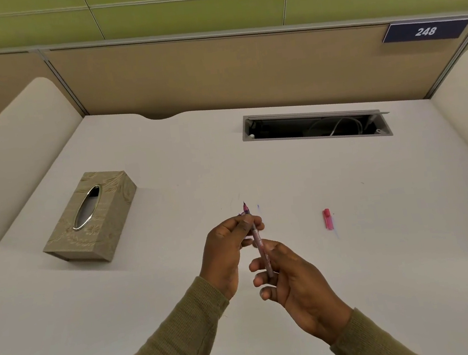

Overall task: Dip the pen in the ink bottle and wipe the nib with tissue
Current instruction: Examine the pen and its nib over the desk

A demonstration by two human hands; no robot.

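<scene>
Pen nib-up between left hand above, right hand below.

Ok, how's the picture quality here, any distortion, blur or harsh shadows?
Head view: wide-angle bending curves the desk edges and the partition; light is soft and even, with only a faint shadow by the tissue box; no glare on the desk; the pen nib is small and slightly blurred, while the 248 sign reads sharply.
</scene>
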